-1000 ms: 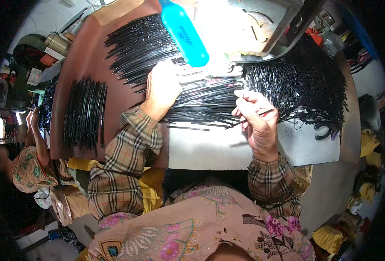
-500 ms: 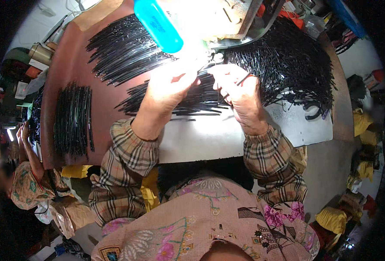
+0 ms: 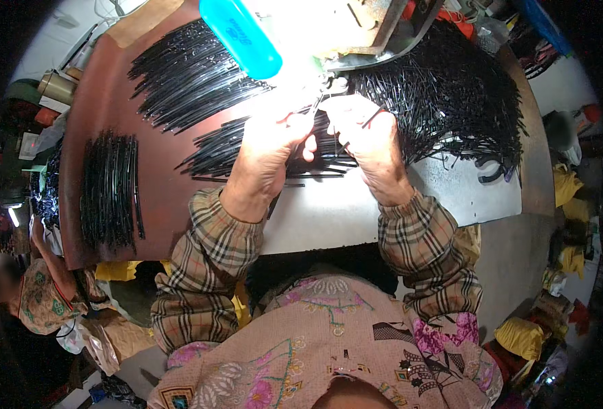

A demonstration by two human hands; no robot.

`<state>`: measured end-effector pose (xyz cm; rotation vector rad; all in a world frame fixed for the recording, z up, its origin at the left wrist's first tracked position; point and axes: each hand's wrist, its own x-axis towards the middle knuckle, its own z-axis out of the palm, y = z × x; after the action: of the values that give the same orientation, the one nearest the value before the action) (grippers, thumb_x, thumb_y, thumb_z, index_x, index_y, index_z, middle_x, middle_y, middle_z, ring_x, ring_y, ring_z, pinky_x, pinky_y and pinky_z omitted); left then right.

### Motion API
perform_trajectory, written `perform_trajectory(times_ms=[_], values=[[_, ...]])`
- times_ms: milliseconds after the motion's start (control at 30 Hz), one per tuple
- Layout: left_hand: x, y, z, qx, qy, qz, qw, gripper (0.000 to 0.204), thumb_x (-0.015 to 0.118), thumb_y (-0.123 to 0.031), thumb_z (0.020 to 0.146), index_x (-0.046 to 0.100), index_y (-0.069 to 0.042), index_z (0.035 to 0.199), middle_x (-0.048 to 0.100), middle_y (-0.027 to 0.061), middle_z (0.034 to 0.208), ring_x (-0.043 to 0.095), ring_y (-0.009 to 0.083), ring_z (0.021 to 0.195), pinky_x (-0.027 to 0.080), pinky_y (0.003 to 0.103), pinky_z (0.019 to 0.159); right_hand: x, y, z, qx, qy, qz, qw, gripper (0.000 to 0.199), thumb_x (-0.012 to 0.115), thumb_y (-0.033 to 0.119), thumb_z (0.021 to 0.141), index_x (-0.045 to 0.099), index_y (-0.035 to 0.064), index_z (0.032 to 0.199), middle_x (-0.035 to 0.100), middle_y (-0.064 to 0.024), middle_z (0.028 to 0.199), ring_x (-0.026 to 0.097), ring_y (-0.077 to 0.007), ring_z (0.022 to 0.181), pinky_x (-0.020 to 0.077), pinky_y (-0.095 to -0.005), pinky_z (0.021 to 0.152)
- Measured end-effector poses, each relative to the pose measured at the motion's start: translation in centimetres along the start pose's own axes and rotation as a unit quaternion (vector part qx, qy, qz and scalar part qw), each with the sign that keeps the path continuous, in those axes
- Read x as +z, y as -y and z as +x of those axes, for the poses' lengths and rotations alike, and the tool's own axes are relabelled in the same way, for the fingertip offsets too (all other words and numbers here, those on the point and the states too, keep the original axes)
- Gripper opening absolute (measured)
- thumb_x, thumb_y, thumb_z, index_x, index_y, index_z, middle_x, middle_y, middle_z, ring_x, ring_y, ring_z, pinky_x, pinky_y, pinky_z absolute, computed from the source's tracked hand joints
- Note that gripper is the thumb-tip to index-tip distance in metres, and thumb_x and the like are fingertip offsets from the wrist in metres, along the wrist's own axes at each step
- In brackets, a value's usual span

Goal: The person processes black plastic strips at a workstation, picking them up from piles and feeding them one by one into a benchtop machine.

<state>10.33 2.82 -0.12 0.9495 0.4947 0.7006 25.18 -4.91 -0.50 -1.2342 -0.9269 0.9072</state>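
Observation:
My left hand (image 3: pixel 264 153) is closed in a pinch on a thin black strip (image 3: pixel 272 208), whose tail shows beside the wrist. Its fingertips lie just below a small metal machine part (image 3: pixel 332 87) under strong lamp glare. My right hand (image 3: pixel 375 148) sits close on the right, fingers curled around another black strip (image 3: pixel 373 118) that sticks out past the knuckles. Glare washes out both sets of fingertips. Beneath and left of the hands lies a bundle of black strips (image 3: pixel 213 153), partly covered by my left hand.
A large loose heap of black strips (image 3: pixel 451 95) covers the right side. More bundles lie at back left (image 3: pixel 179 78) and far left (image 3: pixel 109 191) on the brown table covering (image 3: pixel 168 153). A bright blue object (image 3: pixel 241 37) hangs near the machine. Another person (image 3: pixel 46 293) works at far left.
My left hand has moved slightly right, its fingertips nearer the metal part, and a strip's tail now shows by its wrist. My right hand stays nearly in place. The whole view has shifted slightly.

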Motion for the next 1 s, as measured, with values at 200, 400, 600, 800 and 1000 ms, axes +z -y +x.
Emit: perform_trajectory(times_ms=[200, 400, 600, 800, 1000], values=[[-0.4, 0.4, 0.1, -0.007, -0.017, -0.02, 1.0, 0.033, 0.065, -0.001, 0.082, 0.057, 0.005, 0.114, 0.064, 0.009, 0.09, 0.059, 0.0148, 0.067, 0.048, 0.026, 0.057, 0.4, 0.3, -0.1, -0.013, -0.014, -0.016, 1.0, 0.015, 0.056, 0.01, 0.092, 0.065, -0.002, 0.095, 0.062, -0.0016, 0.076, 0.053, -0.0061, 0.066, 0.0436, -0.0213, 0.059], [-0.2, 0.4, 0.0, -0.013, -0.016, -0.038, 0.999, 0.033, 0.065, -0.001, 0.083, 0.056, 0.005, 0.115, 0.064, 0.0092, 0.09, 0.059, 0.015, 0.068, 0.049, 0.026, 0.058, 0.2, -0.3, 0.1, -0.026, -0.019, -0.024, 0.999, 0.014, 0.057, 0.009, 0.091, 0.065, -0.0016, 0.094, 0.061, -0.001, 0.075, 0.052, -0.0059, 0.065, 0.0433, -0.0217, 0.058], [-0.1, 0.3, 0.0, -0.009, -0.012, -0.039, 0.999, 0.035, 0.064, 0.0, 0.083, 0.055, 0.005, 0.117, 0.064, 0.0096, 0.092, 0.06, 0.0146, 0.069, 0.05, 0.026, 0.059, 0.3, -0.4, 0.2, -0.026, -0.017, -0.02, 0.999, 0.012, 0.058, 0.008, 0.091, 0.065, -0.001, 0.094, 0.06, 0.0003, 0.075, 0.05, -0.0051, 0.064, 0.0415, -0.0204, 0.056], [0.1, 0.7, 0.3, 0.027, -0.004, -0.008, 1.0, 0.034, 0.062, -0.002, 0.086, 0.054, 0.008, 0.117, 0.064, 0.0108, 0.088, 0.063, 0.0158, 0.069, 0.054, 0.026, 0.063, -0.3, -0.7, 0.7, -0.04, 0.0, 0.002, 0.999, 0.016, 0.056, 0.008, 0.089, 0.065, -0.0014, 0.099, 0.059, 0.0021, 0.076, 0.046, -0.002, 0.061, 0.0368, -0.0169, 0.052], [0.2, 0.9, 1.3, 0.064, -0.012, -0.001, 0.998, 0.027, 0.06, -0.007, 0.089, 0.056, 0.008, 0.112, 0.064, 0.0106, 0.083, 0.063, 0.016, 0.07, 0.054, 0.026, 0.064, -0.4, -1.7, 2.5, -0.034, -0.004, 0.065, 0.997, 0.014, 0.06, 0.008, 0.089, 0.067, -0.0006, 0.097, 0.061, 0.0011, 0.073, 0.05, -0.0043, 0.06, 0.0401, -0.0191, 0.052]])
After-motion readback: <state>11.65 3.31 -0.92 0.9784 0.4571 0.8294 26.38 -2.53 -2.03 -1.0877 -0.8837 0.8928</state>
